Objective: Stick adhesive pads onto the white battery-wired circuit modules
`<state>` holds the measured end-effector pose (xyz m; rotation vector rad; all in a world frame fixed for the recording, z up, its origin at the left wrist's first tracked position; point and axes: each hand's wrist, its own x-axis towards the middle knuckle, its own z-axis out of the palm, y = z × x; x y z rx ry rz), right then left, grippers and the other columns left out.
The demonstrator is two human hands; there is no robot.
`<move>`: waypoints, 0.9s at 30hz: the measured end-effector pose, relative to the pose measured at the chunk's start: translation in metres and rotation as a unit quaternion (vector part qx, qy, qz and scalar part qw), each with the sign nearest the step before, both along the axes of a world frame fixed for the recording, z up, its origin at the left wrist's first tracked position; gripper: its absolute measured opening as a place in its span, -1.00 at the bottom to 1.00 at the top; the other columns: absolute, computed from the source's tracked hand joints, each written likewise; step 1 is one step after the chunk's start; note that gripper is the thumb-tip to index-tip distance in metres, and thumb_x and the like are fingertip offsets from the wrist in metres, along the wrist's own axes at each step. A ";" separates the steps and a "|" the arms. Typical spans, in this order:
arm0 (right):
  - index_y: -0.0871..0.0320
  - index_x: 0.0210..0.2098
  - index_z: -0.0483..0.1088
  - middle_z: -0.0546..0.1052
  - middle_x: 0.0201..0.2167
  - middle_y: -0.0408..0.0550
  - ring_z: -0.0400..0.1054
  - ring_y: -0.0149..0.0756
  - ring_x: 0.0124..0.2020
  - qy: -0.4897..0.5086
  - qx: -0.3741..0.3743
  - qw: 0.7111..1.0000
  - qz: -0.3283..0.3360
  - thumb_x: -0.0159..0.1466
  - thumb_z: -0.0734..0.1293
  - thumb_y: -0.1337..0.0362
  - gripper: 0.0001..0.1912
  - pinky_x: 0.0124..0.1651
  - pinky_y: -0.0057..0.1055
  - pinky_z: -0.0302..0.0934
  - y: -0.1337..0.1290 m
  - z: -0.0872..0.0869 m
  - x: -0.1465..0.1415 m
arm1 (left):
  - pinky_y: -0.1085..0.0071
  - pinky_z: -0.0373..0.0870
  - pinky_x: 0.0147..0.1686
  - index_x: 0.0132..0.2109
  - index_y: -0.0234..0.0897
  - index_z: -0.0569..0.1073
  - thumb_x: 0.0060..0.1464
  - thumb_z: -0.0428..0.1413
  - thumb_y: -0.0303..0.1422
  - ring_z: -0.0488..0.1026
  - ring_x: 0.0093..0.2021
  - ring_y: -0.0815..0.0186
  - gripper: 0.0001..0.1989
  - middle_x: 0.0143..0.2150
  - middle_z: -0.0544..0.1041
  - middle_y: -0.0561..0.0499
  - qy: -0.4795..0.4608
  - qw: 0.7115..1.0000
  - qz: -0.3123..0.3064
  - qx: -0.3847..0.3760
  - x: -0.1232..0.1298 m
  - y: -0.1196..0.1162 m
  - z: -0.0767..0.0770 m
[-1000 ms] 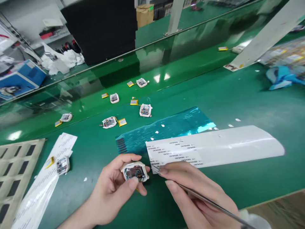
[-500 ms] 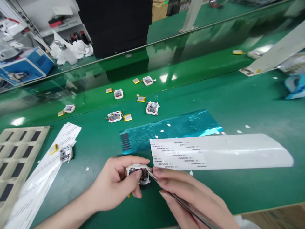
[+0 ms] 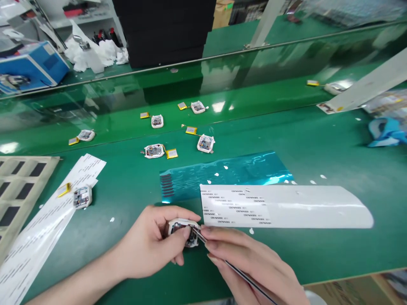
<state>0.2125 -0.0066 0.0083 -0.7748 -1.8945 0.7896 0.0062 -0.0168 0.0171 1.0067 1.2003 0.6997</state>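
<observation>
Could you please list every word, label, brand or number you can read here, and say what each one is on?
"CROWN", repeated in rows on the white sheet; the characters after it are too small to read.
White strips at left: rows of print, too blurred to read.
Blue box: label too small to read.
Cardboard at lower right: markings too blurred.
Held white-framed device: nothing legible.

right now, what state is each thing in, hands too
left hand: closed on held casing
right hand: closed on metal tool
held casing: open
metal tool: tip at held casing
blue film: spread, partly under white sheet
white sheet: spread out, printed at left end
other casings: open, batteries outside
far-right casing: partly hidden, unclear
</observation>
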 end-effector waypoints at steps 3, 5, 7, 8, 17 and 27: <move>0.04 -0.11 0.64 0.72 -0.16 -0.06 0.67 -0.23 -0.21 -0.001 0.000 1.000 -0.004 0.31 0.41 0.49 -0.73 -0.07 -0.46 0.57 0.000 0.000 -0.001 | 0.58 0.28 -0.61 -0.06 -0.34 0.62 0.10 0.23 -0.25 0.42 -0.65 0.41 -0.68 -0.60 0.47 0.07 0.001 1.000 0.002 0.005 0.001 0.000 0.001; 0.03 -0.10 0.63 0.72 -0.16 -0.06 0.67 -0.21 -0.22 -0.003 -0.005 1.000 -0.002 0.31 0.41 0.48 -0.73 -0.08 -0.44 0.58 -0.001 0.001 -0.001 | 0.59 0.27 -0.61 -0.07 -0.34 0.62 0.09 0.22 -0.26 0.41 -0.65 0.42 -0.69 -0.62 0.45 0.09 0.000 1.000 0.000 0.007 0.001 0.000 0.002; 0.02 -0.10 0.63 0.72 -0.17 -0.05 0.67 -0.20 -0.23 -0.006 -0.008 1.000 -0.002 0.31 0.40 0.48 -0.73 -0.10 -0.43 0.59 -0.001 0.001 0.000 | 0.59 0.26 -0.62 -0.07 -0.34 0.62 0.08 0.22 -0.27 0.40 -0.66 0.42 -0.69 -0.64 0.42 0.11 0.000 1.000 -0.004 0.005 0.001 0.000 0.003; 0.02 -0.10 0.64 0.72 -0.17 -0.05 0.67 -0.20 -0.24 -0.008 -0.006 1.000 -0.003 0.31 0.40 0.47 -0.73 -0.11 -0.43 0.59 -0.001 0.001 0.000 | 0.59 0.26 -0.62 -0.06 -0.34 0.62 0.08 0.22 -0.27 0.40 -0.66 0.42 -0.69 -0.64 0.41 0.12 0.001 1.000 -0.005 0.004 0.001 0.000 0.003; 0.07 -0.15 0.59 0.71 -0.13 -0.07 0.66 -0.28 -0.16 0.014 -0.003 1.000 0.006 0.28 0.40 0.55 -0.73 -0.01 -0.50 0.54 -0.003 -0.002 -0.001 | 0.60 0.27 -0.61 -0.09 -0.34 0.63 0.08 0.20 -0.32 0.45 -0.62 0.41 -0.73 -0.57 0.48 0.07 -0.006 1.000 0.003 0.023 0.003 0.001 0.004; 0.07 -0.12 0.57 0.71 -0.13 -0.04 0.66 -0.25 -0.18 -0.026 0.028 0.999 0.011 0.31 0.40 0.51 -0.75 -0.05 -0.47 0.56 0.000 -0.001 0.003 | 0.61 0.28 -0.60 -0.11 -0.33 0.65 0.10 0.22 -0.33 0.48 -0.61 0.41 -0.76 -0.54 0.52 0.03 0.001 0.999 0.012 0.033 0.003 -0.001 0.000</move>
